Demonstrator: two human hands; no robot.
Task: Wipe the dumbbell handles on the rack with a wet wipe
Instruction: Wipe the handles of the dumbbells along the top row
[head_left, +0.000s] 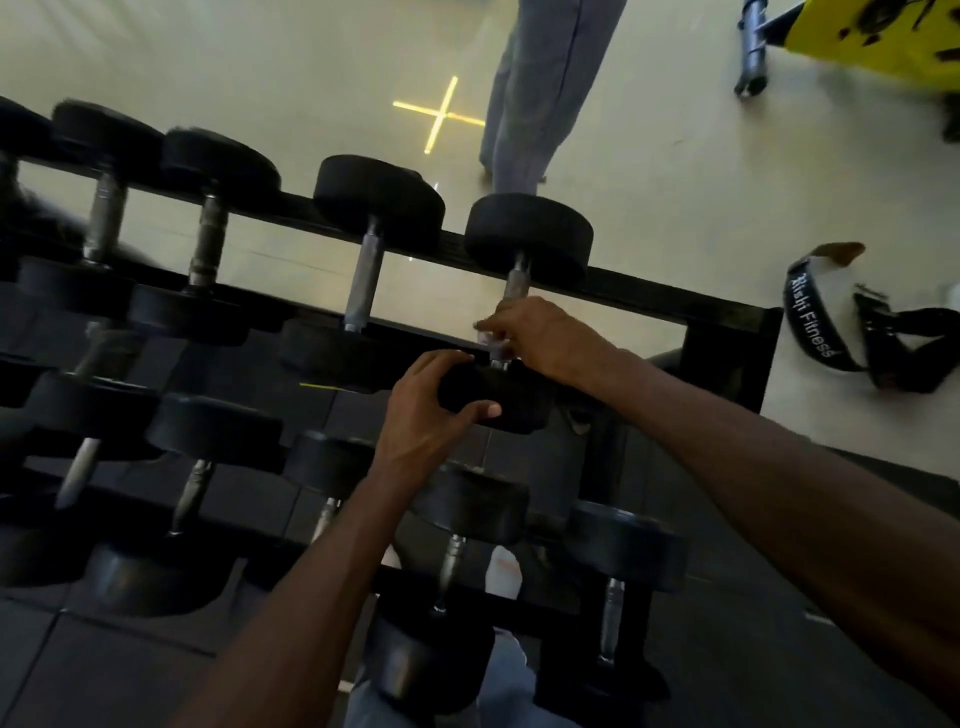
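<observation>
One handle (511, 306) is being wiped: right hand (545, 338) grip clamped round it, left hand (431, 410) clamped on the dumbbell's near end (498, 395); other handles remain, seemingly.

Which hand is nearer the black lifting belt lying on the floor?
Right. The right hand is on the end dumbbell's handle, on the belt's side; the left hand grips that dumbbell's near head, farther away.

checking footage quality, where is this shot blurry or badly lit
Head view: the leftmost dumbbells smear with motion blur; the lower rack tiers sit dark; the pale floor is bright; the right hand on the handle is slightly soft.
</observation>
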